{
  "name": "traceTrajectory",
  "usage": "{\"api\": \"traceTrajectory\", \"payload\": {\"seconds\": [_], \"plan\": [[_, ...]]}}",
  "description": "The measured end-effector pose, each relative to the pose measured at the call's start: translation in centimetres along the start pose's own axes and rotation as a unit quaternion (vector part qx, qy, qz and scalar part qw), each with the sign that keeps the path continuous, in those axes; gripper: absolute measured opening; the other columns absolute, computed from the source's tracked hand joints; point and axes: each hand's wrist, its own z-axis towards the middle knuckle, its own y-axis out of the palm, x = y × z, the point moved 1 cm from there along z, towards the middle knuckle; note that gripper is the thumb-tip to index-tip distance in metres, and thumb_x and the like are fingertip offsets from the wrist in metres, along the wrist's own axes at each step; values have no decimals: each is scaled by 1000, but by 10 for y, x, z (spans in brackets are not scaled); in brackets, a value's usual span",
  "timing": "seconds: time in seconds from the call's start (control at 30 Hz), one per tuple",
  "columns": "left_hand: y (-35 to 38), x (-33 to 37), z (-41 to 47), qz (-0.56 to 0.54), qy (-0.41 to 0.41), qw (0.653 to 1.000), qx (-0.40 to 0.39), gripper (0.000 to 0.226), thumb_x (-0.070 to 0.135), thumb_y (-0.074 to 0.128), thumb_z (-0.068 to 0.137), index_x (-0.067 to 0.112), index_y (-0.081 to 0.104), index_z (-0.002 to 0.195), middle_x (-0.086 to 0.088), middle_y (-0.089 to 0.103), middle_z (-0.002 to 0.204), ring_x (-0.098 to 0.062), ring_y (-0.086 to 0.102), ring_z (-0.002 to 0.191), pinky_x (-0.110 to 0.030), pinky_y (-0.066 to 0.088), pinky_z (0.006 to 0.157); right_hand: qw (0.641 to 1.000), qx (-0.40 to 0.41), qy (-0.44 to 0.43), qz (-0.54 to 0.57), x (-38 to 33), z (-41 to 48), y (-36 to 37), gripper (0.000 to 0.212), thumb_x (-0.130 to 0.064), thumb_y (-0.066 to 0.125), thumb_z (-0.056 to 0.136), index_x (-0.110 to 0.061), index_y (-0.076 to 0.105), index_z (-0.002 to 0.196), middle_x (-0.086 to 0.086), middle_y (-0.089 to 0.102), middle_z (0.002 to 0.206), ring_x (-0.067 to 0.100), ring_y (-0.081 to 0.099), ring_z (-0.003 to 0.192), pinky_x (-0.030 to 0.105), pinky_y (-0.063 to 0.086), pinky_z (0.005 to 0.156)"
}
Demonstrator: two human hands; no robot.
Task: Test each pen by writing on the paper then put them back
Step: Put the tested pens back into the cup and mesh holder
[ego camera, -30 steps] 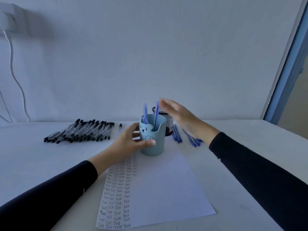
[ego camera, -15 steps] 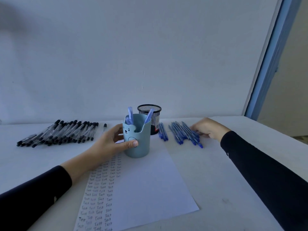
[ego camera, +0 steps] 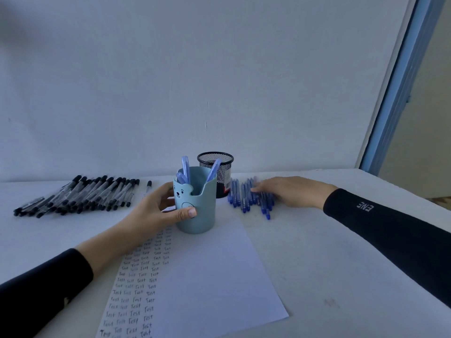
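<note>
My left hand [ego camera: 156, 211] grips the light blue bear-face pen cup [ego camera: 197, 206], which stands at the far end of the white paper [ego camera: 207, 276] and holds a few blue pens [ego camera: 185, 170]. Rows of the word "Test" fill the paper's left side. To the right of the cup lies a row of blue pens [ego camera: 246, 197] on the table. My right hand [ego camera: 290, 191] rests flat on that row, fingers stretched over the pens. Whether a pen is pinched under the fingers is hidden.
A black mesh pen holder [ego camera: 218, 172] stands right behind the cup. A long row of black-capped pens [ego camera: 80, 195] lies at the far left, one single pen [ego camera: 148, 187] apart from it. The wall is close behind; a blue door frame [ego camera: 395, 93] rises at right.
My right hand left the top of the cup, dropped to the blue pens on the right, then slid left over them. My left hand stayed on the cup. The view turned right.
</note>
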Motion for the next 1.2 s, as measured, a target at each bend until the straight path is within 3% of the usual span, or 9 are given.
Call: {"api": "traceTrajectory", "payload": {"seconds": [0.13,0.23,0.43,0.53,0.73,0.83,0.93,1.07,1.2], "plan": [[0,0,-1,4,-2,1000,0,71,43,80,67,20,54,129,1,66,125,-16,59,119,-43,42,107,999,-17,3,47,-4,6,-4,50,-11,40,103,-35,40,147,-11,45,145,12,44,130,27,37,105],[1,0,0,-1,-5,1000,5,72,43,80,65,19,55,128,1,66,124,-16,60,119,-44,43,106,996,-22,4,89,0,9,-2,51,-2,40,99,-26,47,144,-4,48,142,16,45,130,31,37,108],[2,1,-1,-8,-8,1000,6,72,42,81,64,18,55,127,-2,67,122,-17,60,117,-42,45,104,934,53,206,288,13,27,-3,40,-8,37,102,-8,55,137,7,51,145,23,47,134,27,36,106],[1,-1,0,-8,-8,1000,6,73,42,81,64,17,55,128,-1,67,123,-17,60,117,-38,47,102,899,72,299,313,24,45,3,37,-28,54,96,6,69,103,23,59,131,38,58,118,43,46,101],[1,-3,3,-13,-3,1000,1,73,41,80,63,18,55,128,2,67,122,-13,61,116,-25,47,101,844,42,443,299,18,63,8,52,-68,68,75,-18,62,88,5,54,117,36,36,131,41,31,100],[0,-4,4,-17,0,1000,3,73,40,80,63,17,55,128,2,67,122,-13,61,116,-25,47,100,820,3,451,353,20,79,8,57,-64,75,64,-16,55,87,5,56,124,36,44,125,41,36,104],[0,-4,3,-19,1,1000,4,73,39,80,64,16,55,128,1,67,122,-13,61,116,-25,48,99,817,7,425,389,21,83,4,48,-46,71,80,-8,58,106,9,57,128,31,52,115,39,40,106],[1,-5,4,-22,3,1000,7,75,40,81,61,16,55,127,0,68,121,-14,62,114,-21,50,92,694,126,348,618,7,61,-25,59,-35,72,87,-5,55,135,14,47,147,31,37,140,43,26,114],[1,-4,4,-22,-2,1000,6,73,40,81,63,17,55,128,0,67,121,-15,61,115,-29,50,97,582,298,228,722,-35,27,-95,51,-45,73,81,-19,62,123,0,53,141,22,41,133,38,27,112]]}}
